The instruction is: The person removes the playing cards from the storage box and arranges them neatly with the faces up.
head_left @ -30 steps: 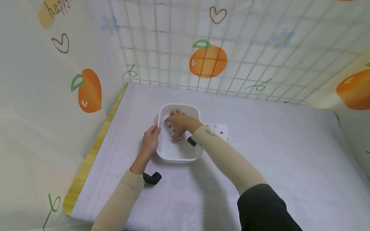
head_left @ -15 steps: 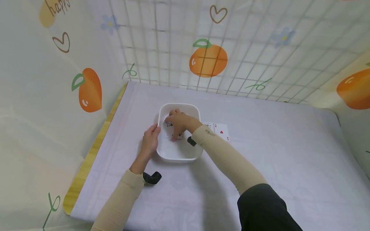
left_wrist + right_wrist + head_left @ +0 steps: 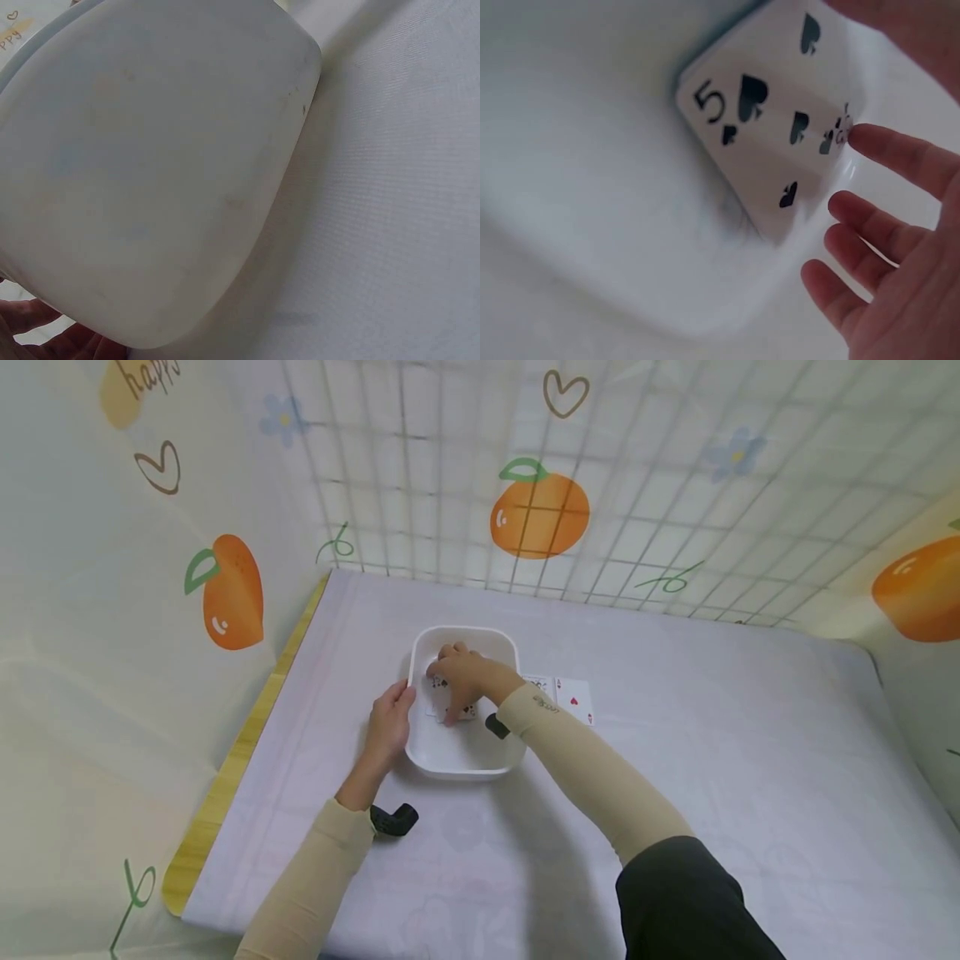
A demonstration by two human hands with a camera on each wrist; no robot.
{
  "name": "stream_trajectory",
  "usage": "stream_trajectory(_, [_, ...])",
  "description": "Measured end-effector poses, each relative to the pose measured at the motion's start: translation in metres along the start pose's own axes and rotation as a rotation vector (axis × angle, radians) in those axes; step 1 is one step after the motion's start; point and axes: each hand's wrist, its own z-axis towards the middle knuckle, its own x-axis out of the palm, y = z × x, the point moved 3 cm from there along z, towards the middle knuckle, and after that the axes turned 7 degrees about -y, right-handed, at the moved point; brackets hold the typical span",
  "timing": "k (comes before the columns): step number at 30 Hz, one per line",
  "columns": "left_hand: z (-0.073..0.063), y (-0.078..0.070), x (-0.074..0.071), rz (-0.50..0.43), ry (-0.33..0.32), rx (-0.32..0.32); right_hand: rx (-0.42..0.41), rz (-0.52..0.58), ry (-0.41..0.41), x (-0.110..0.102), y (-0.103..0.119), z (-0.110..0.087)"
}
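Note:
A white plastic basin rests on the cloth. My left hand grips its left wall, fingers outside. In the left wrist view the basin's outer wall fills most of the picture, and fingertips of my left hand show at the lower corner. Inside the basin lie overlapping playing cards, a five of spades on top. My right hand reaches in over them with fingers spread. Its index fingertip touches the card's far end, and its thumb lies near the opposite end. Part of the pile is hidden beneath this hand.
Right of the basin, more playing cards lie face up, among them an ace of hearts. A white cloth covers the table, with a yellow wooden edge at left. Orange-printed curtain and wire grid stand behind.
My right thumb has shifted slightly over the cards, and the visible part of the card face differs a little. My left hand keeps its grip on the basin.

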Motion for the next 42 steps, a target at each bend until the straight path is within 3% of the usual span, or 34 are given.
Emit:
stream_trajectory(25, [-0.0001,0.0016,0.0002,0.003,0.004,-0.009,0.042,-0.031,0.012,-0.0017,-0.0087,-0.0026])
stream_trajectory(42, [0.0001,0.0006,0.0001,-0.001,-0.001,-0.006,0.056,0.008,0.017,-0.0043,-0.0075,-0.0068])
